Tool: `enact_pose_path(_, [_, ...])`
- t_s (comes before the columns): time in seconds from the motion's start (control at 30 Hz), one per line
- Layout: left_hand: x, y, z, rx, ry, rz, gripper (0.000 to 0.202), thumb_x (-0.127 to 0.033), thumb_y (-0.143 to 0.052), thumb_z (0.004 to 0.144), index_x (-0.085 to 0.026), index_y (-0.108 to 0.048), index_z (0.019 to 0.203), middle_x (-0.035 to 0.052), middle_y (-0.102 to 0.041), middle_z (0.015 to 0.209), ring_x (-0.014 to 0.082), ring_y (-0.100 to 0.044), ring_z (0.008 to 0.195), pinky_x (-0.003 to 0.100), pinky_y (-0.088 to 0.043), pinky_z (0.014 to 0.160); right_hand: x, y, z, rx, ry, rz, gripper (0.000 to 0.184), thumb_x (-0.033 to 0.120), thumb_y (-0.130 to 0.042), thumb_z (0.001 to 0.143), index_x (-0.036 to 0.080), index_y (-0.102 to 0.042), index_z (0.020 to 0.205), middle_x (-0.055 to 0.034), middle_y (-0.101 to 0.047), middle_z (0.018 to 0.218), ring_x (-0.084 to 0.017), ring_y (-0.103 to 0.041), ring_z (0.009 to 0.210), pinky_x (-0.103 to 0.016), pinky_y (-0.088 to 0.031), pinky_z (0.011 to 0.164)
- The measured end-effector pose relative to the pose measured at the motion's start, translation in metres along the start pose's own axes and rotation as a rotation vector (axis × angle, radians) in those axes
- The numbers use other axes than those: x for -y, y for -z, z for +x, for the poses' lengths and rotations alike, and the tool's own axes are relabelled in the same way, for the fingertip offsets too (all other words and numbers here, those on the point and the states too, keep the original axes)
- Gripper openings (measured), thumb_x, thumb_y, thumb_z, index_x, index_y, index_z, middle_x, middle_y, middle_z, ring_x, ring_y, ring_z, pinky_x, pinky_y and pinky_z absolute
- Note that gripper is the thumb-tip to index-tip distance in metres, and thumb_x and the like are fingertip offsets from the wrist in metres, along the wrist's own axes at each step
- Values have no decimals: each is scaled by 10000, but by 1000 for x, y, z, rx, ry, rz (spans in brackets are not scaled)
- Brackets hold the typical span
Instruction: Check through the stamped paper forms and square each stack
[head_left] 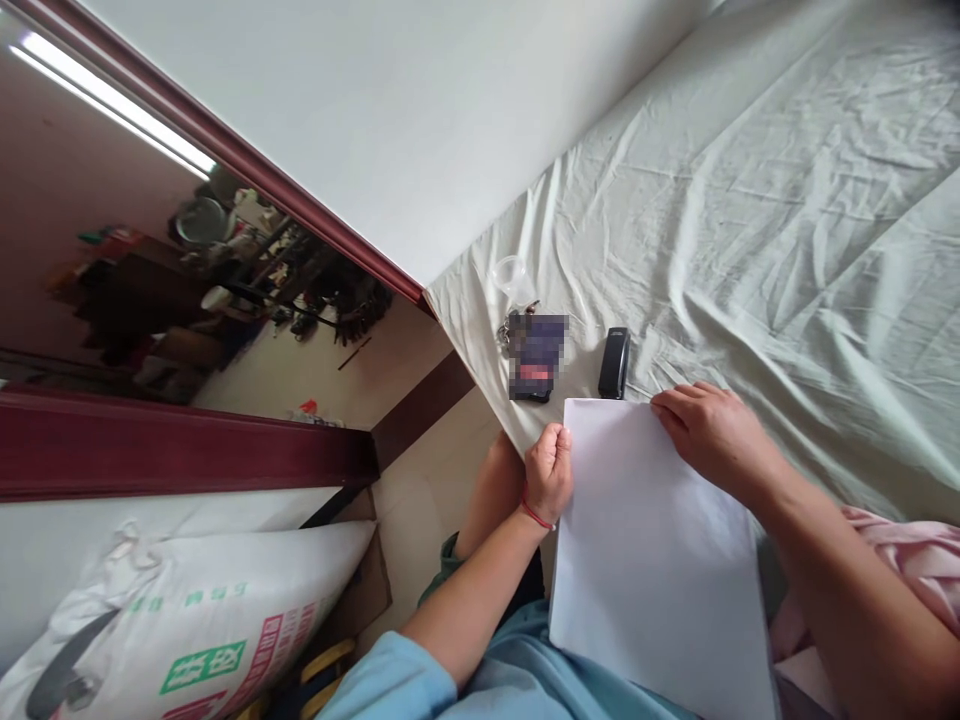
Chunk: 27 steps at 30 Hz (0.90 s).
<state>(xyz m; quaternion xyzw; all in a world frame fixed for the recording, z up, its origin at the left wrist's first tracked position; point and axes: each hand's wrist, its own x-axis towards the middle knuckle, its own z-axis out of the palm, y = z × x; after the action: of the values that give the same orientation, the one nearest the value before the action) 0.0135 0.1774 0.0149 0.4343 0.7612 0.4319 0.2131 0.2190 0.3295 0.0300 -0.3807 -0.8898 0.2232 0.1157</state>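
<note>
A large white sheet of paper (pixel 652 560), perhaps several stacked together, lies over my lap with its far edge by the bed. My left hand (pixel 550 468), a red string at its wrist, pinches the sheet's upper left edge. At the upper right corner my right hand (pixel 716 435) grips the paper, its fingertips curled over the far edge. Just beyond that edge a black stapler (pixel 615 362) rests on the bed sheet, touched by neither hand. Left of the stapler is a dark, partly blurred-out object (pixel 538 358), which looks like a phone.
A wrinkled pale bed sheet (pixel 750 250) spreads to the right. Keys (pixel 510 335) and a clear plastic cup or lid (pixel 511 275) lie near the bed's left edge. A printed white sack (pixel 225 610) stands at the lower left. Pink cloth (pixel 915 550) lies beside my right arm.
</note>
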Motion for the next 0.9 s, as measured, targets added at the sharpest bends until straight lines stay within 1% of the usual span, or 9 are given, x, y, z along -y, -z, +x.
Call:
enact_pose_path(0.2, [5,-1,0,-20,-25,59,409,-547,-461,1091,-251,-483,811,-50,-438,658,143,-423,616,286,-336,633,4,0,-2,-178,103,5,288,196,-574,1097,235,-836,1212,-75,-837,1195,-303,-669,1043,-420,-443,850])
enact_pose_path(0.3, [5,-1,0,-27,-25,72,392,-537,-475,1082,-253,-480,811,-49,-445,662,147,-438,624,287,-336,638,4,0,-1,-136,141,41,265,203,-583,1105,238,-844,1138,-71,-842,1184,-282,-670,1017,-406,-452,866])
enact_pose_path(0.37, [4,-1,0,-27,-22,77,387,-532,-475,1078,-256,-469,807,-54,-429,651,146,-428,613,288,-329,631,4,0,-1,-115,107,23,251,207,-596,1096,236,-842,1139,-78,-843,1177,-291,-673,1031,-413,-448,866])
enact_pose_path(0.43, [4,-1,0,-24,-23,76,383,-526,-466,1078,-259,-462,804,-58,-417,646,145,-421,606,288,-329,628,4,0,0,-117,62,0,260,217,-595,1096,232,-837,1189,-87,-841,1205,-320,-671,1107,-434,-445,892])
enact_pose_path(0.5, [4,-1,0,-22,-23,70,384,-525,-462,1080,-259,-461,803,-55,-426,652,146,-430,612,286,-337,632,5,1,0,-85,41,-2,263,236,-582,1108,225,-837,1172,-95,-840,1190,-339,-658,1171,-450,-442,919])
enact_pose_path(0.6, [4,-1,1,-25,-22,69,388,-530,-466,1078,-257,-468,803,-46,-463,670,148,-457,630,283,-356,645,8,4,2,3,15,42,257,222,-578,1108,215,-835,1099,-93,-834,1100,-331,-652,1162,-446,-442,927])
enact_pose_path(0.67, [4,0,1,-27,-17,72,384,-534,-464,1078,-253,-491,818,-40,-491,683,150,-475,640,283,-370,654,9,5,3,6,-6,89,245,189,-587,1093,213,-831,1104,-83,-832,1087,-320,-651,1152,-435,-441,921])
enact_pose_path(0.77, [4,2,1,-8,0,66,380,-559,-479,1078,-246,-536,869,-34,-533,704,156,-500,650,283,-392,660,9,5,4,-77,10,139,230,179,-599,1084,221,-823,1057,-72,-833,1064,-310,-652,1151,-428,-429,910])
enact_pose_path(0.9, [2,5,0,56,12,14,406,-620,-527,1064,-229,-620,1006,-3,-650,796,176,-583,718,289,-458,709,5,5,3,-283,35,134,221,164,-606,1065,227,-811,1007,-70,-823,995,-309,-659,1119,-441,-412,916])
